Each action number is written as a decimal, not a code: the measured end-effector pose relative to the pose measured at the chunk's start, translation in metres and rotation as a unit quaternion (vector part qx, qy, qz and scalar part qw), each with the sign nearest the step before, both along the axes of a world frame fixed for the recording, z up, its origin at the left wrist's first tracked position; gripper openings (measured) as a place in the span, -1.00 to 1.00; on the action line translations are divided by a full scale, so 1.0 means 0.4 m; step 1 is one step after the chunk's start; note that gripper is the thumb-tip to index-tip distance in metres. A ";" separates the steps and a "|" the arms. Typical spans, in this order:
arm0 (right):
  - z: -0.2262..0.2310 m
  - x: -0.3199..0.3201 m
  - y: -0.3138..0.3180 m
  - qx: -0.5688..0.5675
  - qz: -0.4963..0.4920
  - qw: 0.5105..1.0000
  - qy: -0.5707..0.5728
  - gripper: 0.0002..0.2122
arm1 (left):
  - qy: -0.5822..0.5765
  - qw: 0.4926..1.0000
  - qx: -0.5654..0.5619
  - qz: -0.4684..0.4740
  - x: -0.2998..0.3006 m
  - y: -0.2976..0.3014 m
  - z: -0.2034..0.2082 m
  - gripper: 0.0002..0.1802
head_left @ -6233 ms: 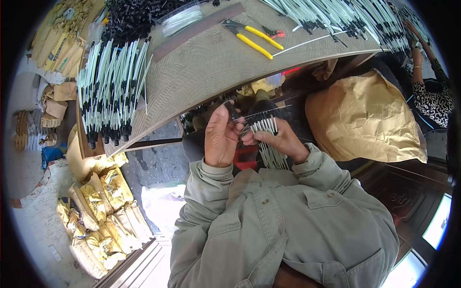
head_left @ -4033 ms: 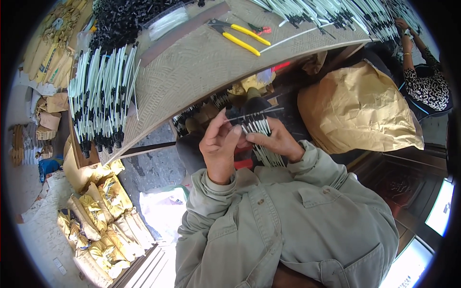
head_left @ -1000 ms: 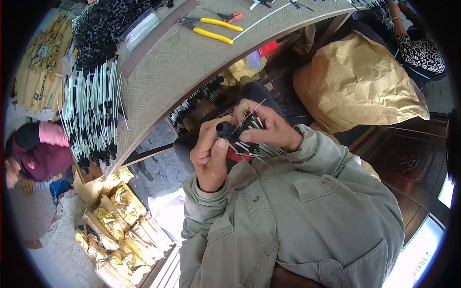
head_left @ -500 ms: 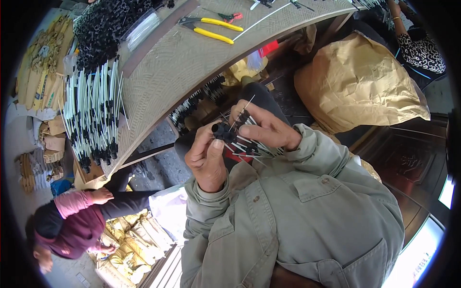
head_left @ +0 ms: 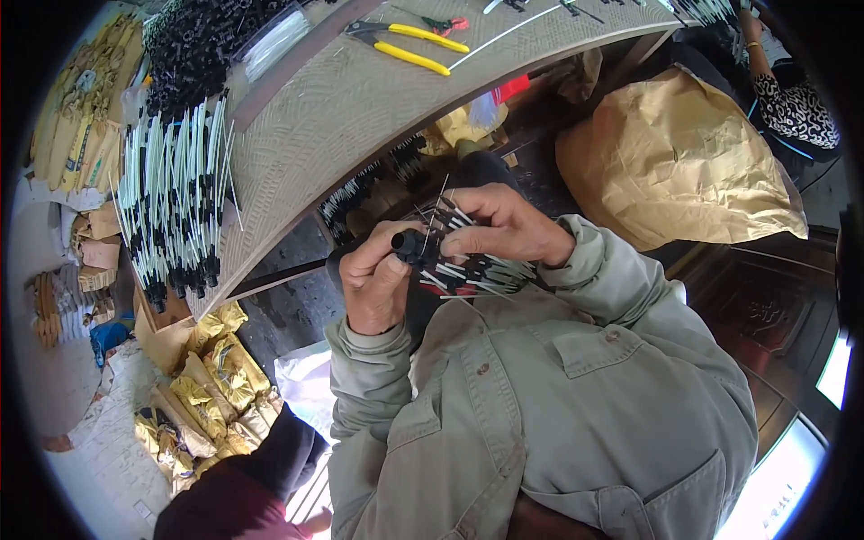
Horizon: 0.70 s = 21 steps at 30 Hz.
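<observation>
Between the thumb and fingers of my left hand (head_left: 373,277) is a black round plastic fitting (head_left: 409,244) with an open end. My right hand (head_left: 510,227) meets it from the other side, thumb and fingertips pinched on thin pale rods with black fittings. One thin rod (head_left: 444,191) sticks up between the two hands. Below my right hand, more white rods with black ends (head_left: 490,274) fan out over my lap; their far ends are partly hidden by my hands. Exactly where the rods and the fitting meet is too small to tell.
A desk (head_left: 306,135) curves ahead, bearing yellow-handled pliers (head_left: 409,48), black fittings (head_left: 193,54) and bundled white rods (head_left: 175,198). A large brown paper sack (head_left: 684,162) stands right. Wrapped packages (head_left: 211,387) lie lower left, near a person in maroon (head_left: 229,499). Another person's arm (head_left: 760,58) shows far right.
The person in maroon has moved from the left down to the lower edge, uncovering the wrapped packages. My hands stay together at the fitting, with only a slight shift.
</observation>
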State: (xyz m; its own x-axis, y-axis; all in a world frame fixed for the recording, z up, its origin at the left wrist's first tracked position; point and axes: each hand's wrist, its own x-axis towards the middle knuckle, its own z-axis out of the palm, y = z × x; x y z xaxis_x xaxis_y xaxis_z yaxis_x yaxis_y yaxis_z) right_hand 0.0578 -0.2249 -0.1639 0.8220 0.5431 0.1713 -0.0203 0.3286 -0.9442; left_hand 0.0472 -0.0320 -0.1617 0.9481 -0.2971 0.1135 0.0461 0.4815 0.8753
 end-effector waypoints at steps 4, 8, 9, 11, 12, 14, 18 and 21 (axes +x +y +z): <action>-0.025 -0.011 0.018 0.059 0.039 0.988 0.135 -0.86 | -0.023 0.996 0.036 -0.075 0.028 0.021 -0.006 -0.65; -0.037 -0.012 0.027 0.094 0.029 0.986 0.133 -0.77 | -0.038 0.990 0.070 -0.115 0.035 0.034 -0.002 -0.65; -0.035 -0.010 0.027 0.080 0.027 0.990 0.115 -0.75 | -0.037 0.990 0.070 -0.114 0.035 0.033 -0.002 -0.65; -0.040 -0.008 0.030 0.078 0.021 0.991 0.102 -0.75 | -0.047 0.992 0.056 -0.105 0.035 0.028 -0.005 -0.64; -0.043 -0.008 0.031 0.077 0.015 0.993 0.088 -0.75 | -0.045 0.992 0.056 -0.105 0.034 0.025 -0.007 -0.64; -0.032 -0.009 0.032 0.072 0.012 0.991 0.113 -0.75 | -0.047 0.994 0.039 -0.087 0.033 0.021 -0.010 -0.63; -0.031 -0.008 0.024 0.069 0.058 0.979 0.183 -0.75 | -0.058 0.994 0.057 -0.075 0.039 0.028 -0.010 -0.64; -0.022 -0.004 0.025 0.084 0.078 0.976 0.184 -0.77 | -0.122 0.981 0.099 -0.118 0.069 0.034 -0.016 -0.65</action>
State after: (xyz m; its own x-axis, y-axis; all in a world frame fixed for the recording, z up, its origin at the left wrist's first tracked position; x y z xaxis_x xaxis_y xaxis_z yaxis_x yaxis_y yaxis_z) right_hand 0.0561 -0.2150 -0.1726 0.7537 0.6569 -0.0224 -0.4108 0.4442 -0.7962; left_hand 0.0750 -0.0183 -0.1681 0.8021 -0.5441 0.2462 -0.0865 0.3021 0.9493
